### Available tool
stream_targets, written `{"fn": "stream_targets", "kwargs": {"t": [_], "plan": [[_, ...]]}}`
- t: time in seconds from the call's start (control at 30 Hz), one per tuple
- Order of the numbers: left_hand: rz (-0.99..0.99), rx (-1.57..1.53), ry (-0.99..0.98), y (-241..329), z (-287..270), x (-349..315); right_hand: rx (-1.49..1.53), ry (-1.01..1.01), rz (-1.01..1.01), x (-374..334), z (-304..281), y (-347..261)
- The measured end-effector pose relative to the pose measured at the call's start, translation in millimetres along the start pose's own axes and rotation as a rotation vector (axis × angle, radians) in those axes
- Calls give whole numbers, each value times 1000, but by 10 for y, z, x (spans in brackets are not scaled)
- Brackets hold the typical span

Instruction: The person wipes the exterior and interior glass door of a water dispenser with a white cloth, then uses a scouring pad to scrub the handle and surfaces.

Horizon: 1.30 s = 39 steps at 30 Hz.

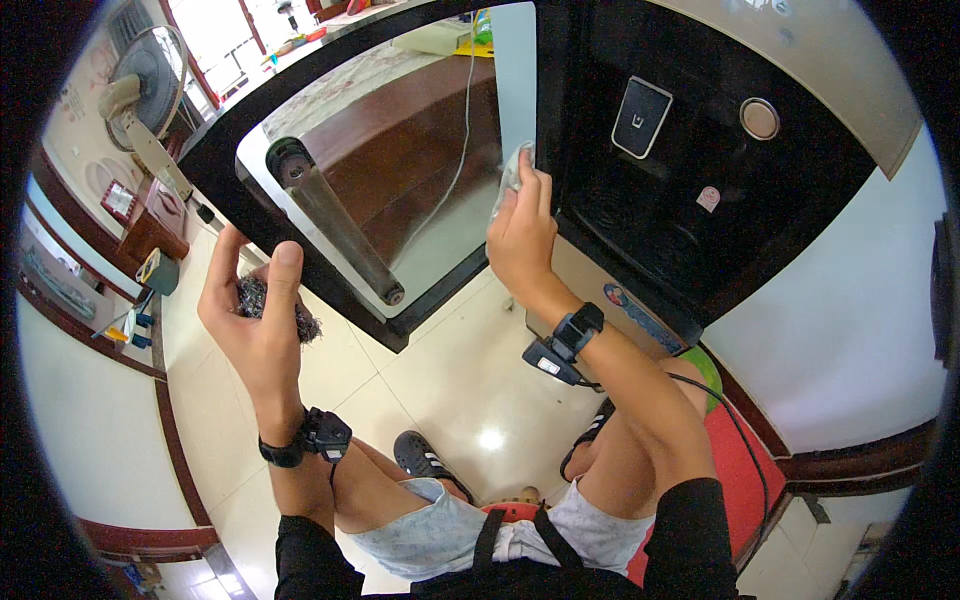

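My left hand (262,325) is curled round a dark steel wool scourer (252,298), which sticks out between the fingers and palm. It is beside the lower left edge of an open, black-framed door (330,270) with a see-through pane (440,190). A grey tube-like bar (345,235) runs slantwise across the pane's lower left. With the fingers of my right hand (525,235) I pinch a whitish cloth (510,180) at the pane's right side, near the inner frame. Whether the cloth presses on the pane I cannot tell.
Right of the door stands a black appliance front (650,200) with a rectangular panel and a round button. A standing fan (150,90) is at far left. Below my right arm lies a red mat (735,470). A black cable (745,430) runs from my right wrist device.
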<state>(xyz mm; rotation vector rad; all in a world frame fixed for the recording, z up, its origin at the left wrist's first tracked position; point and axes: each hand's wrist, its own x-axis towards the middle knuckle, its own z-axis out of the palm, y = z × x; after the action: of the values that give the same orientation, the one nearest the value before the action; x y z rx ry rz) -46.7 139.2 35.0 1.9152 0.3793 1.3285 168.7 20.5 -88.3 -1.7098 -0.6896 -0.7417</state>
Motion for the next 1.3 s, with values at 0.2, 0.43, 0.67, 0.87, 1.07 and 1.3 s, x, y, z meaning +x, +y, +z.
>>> {"fn": "stream_targets", "kwargs": {"t": [0.2,0.43,0.67,0.87,1.07,1.3], "plan": [[12,7,20,-23,19,-107,123,-26,-277,-2,-18,-464],[4,20,70,-112,12,22,42,-220,-870,-257,76,-383],[-87,-33,0,-152,-68,82,-60,-50,-736,160,8,-631],[-54,-51,-11,-232,-67,121,94,-81,-770,61,170,-923],[31,-31,19,-257,-16,133,94,-47,-798,-11,275,-905],[44,24,41,-331,-63,194,51,-242,-853,-372,293,-545]]}}
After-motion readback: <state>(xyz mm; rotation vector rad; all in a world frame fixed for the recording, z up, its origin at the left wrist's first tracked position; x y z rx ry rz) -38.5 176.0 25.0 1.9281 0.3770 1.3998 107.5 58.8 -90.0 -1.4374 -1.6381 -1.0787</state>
